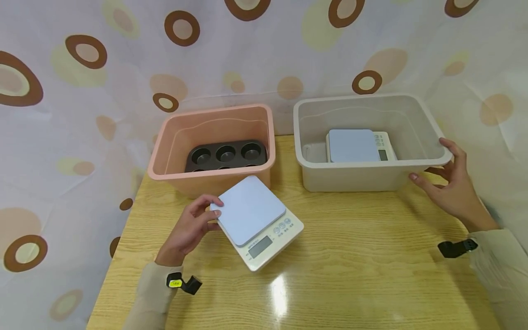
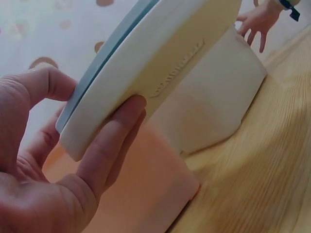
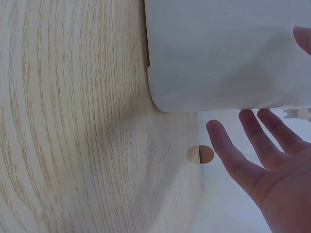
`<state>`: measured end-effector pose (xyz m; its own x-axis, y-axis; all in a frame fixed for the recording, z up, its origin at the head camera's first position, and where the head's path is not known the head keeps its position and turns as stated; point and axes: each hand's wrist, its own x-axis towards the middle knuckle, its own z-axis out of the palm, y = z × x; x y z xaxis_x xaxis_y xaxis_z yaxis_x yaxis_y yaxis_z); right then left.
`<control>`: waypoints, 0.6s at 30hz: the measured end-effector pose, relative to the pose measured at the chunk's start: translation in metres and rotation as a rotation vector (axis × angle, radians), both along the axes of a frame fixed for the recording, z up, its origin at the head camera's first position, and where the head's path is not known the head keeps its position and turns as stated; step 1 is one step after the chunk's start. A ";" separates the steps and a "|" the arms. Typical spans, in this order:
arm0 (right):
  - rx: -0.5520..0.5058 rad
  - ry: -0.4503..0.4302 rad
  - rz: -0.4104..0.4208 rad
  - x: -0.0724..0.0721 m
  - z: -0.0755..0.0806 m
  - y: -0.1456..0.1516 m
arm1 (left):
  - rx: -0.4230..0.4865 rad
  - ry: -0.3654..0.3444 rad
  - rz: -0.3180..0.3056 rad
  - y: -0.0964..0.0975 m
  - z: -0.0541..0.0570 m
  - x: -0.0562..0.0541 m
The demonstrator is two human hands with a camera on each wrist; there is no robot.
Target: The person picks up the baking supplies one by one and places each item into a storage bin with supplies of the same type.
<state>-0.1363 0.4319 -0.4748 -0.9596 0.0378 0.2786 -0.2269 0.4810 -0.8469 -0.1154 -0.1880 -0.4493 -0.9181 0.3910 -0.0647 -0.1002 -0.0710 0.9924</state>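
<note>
My left hand [image 1: 189, 227] pinches a white kitchen scale [image 1: 249, 211] with a pale blue weighing plate by its left corner. It is raised off the table and tilted, its display and buttons towards the near right. In the left wrist view, the thumb lies on the plate side and fingers support the underside of the scale [image 2: 160, 63]. My right hand [image 1: 451, 188] is at the right front corner of a grey bin [image 1: 350, 178], a finger touching the rim. The right wrist view shows its spread fingers [image 3: 231, 158] along the bin's side. Inside that bin rests a second scale [image 1: 354, 145].
To the left of the grey bin stands a pink bin [image 1: 218, 181] holding a dark muffin tin [image 1: 226, 153]. Both bins are on a wooden table [image 1: 346, 256], against a wall covering [image 1: 255, 55] patterned with circles.
</note>
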 end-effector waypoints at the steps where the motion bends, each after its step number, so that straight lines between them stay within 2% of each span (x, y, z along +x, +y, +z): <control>1: 0.000 -0.001 -0.002 0.000 0.000 0.000 | 0.011 0.009 -0.005 0.003 0.002 0.000; 8: 0.000 -0.002 -0.009 0.001 0.001 0.000 | 0.081 0.044 -0.053 0.021 0.014 -0.003; 14: -0.005 -0.003 -0.011 0.001 0.002 -0.001 | 0.116 0.044 -0.115 0.039 0.021 -0.003; 18: -0.005 -0.001 -0.018 0.001 0.001 -0.002 | 0.133 0.076 -0.151 0.052 0.025 -0.004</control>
<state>-0.1352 0.4296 -0.4734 -0.9591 0.0568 0.2771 -0.2169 0.4812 -0.8494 -0.1192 -0.1360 -0.4241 -0.8486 0.5251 0.0636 -0.0448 -0.1912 0.9805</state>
